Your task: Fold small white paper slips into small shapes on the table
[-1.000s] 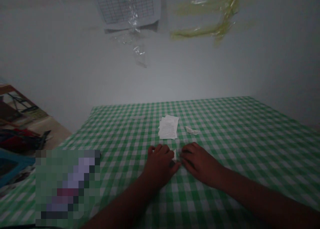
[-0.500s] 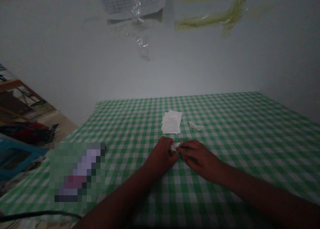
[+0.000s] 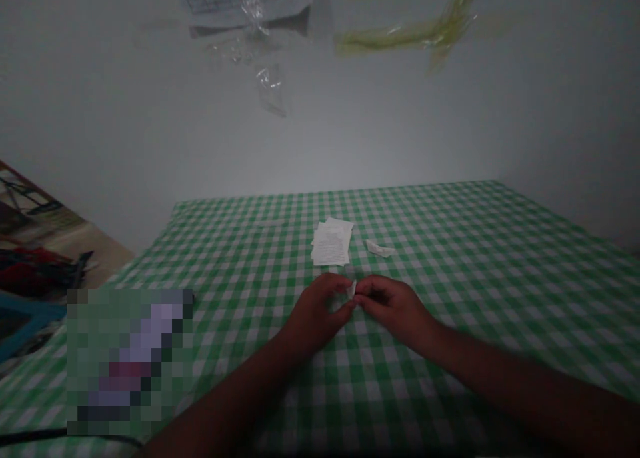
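Between my two hands is a small piece of folded white paper, mostly covered by the fingers. My left hand grips its left side with thumb and fingers. On the other side, my right hand pinches the same paper with its fingertips. Just beyond the hands lies a loose stack of printed paper sheets, slightly fanned. To the right of that stack rests a narrow folded paper strip, apart from both hands.
A green and white checked tablecloth covers the table, which meets a pale wall at the back. At left lies a pixelated, elongated object, with a black cable near it. Papers and tape hang on the wall.
The view has shifted a little, so the scene sits further left. My fingers have drawn closer around the paper, which now stands more upright and shows less.
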Action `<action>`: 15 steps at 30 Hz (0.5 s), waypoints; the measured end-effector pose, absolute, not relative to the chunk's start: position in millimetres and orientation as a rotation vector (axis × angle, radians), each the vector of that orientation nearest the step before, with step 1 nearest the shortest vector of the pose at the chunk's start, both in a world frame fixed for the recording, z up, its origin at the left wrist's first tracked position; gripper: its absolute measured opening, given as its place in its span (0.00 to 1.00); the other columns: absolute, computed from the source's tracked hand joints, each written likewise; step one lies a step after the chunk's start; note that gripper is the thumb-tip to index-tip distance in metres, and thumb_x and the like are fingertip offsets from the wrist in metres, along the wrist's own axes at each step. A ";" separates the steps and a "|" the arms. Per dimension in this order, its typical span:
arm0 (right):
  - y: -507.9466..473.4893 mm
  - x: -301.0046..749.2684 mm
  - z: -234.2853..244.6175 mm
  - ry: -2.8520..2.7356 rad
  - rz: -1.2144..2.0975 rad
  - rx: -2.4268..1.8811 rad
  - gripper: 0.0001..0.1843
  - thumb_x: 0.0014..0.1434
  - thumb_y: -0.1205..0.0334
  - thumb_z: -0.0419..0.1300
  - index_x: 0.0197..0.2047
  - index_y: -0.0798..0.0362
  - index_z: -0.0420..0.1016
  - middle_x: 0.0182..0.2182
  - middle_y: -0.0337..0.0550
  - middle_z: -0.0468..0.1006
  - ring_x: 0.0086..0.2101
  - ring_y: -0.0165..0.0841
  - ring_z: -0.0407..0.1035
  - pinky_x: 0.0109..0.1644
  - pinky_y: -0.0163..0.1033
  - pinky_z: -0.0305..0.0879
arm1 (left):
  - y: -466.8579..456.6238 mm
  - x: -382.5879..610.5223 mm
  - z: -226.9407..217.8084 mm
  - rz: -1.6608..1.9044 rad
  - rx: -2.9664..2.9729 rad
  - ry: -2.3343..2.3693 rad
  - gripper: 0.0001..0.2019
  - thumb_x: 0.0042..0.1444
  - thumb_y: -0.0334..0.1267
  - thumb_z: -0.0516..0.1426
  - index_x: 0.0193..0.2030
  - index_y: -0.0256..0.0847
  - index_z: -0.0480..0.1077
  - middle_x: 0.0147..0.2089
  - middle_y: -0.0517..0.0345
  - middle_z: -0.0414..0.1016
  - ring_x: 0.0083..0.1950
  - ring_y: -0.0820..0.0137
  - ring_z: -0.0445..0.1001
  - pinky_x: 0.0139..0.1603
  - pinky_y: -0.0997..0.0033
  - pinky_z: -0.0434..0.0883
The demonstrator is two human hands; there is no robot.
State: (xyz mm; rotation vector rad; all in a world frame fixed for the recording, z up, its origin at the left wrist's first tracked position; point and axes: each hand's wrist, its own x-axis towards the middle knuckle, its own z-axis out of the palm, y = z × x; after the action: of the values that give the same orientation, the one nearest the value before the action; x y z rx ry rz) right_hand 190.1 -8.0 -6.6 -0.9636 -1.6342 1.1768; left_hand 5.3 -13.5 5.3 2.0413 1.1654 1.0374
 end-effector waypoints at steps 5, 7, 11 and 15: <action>-6.0 191.0 -10.1 -1.678 1.141 -1.017 0.04 0.57 0.60 0.62 0.36 0.50 0.74 0.32 0.39 0.78 0.34 0.31 0.73 0.39 0.39 0.71 | -13.2 3.8 4.9 0.947 2.017 1.214 0.10 0.54 0.33 0.61 0.44 0.43 0.71 0.45 0.57 0.76 0.47 0.66 0.74 0.52 0.61 0.71; -5.7 191.2 -11.6 -1.708 1.097 -1.028 0.03 0.57 0.61 0.62 0.36 0.50 0.74 0.32 0.39 0.78 0.33 0.31 0.73 0.39 0.38 0.71 | -12.9 3.1 3.3 0.918 2.013 1.240 0.11 0.53 0.32 0.61 0.45 0.42 0.71 0.45 0.57 0.76 0.47 0.67 0.75 0.52 0.62 0.71; -5.2 192.3 -12.6 -1.799 0.961 -1.054 0.03 0.57 0.64 0.60 0.37 0.50 0.74 0.32 0.38 0.77 0.32 0.30 0.72 0.36 0.36 0.69 | -12.4 1.4 -0.1 0.930 2.053 1.310 0.13 0.52 0.31 0.62 0.45 0.43 0.72 0.46 0.56 0.76 0.50 0.65 0.74 0.55 0.60 0.69; -3.3 193.3 -10.6 -1.921 0.781 -1.060 0.06 0.57 0.68 0.57 0.38 0.50 0.74 0.33 0.39 0.77 0.32 0.30 0.71 0.36 0.36 0.67 | -12.9 2.0 -1.0 0.888 2.110 1.369 0.13 0.50 0.26 0.60 0.42 0.43 0.73 0.43 0.58 0.77 0.49 0.65 0.73 0.54 0.60 0.69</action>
State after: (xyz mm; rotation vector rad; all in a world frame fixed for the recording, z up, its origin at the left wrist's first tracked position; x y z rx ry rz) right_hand 193.3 -3.3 -10.6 -1.0601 -1.9211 0.7806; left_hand 2.0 -12.9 -1.0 2.1103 1.3691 0.8885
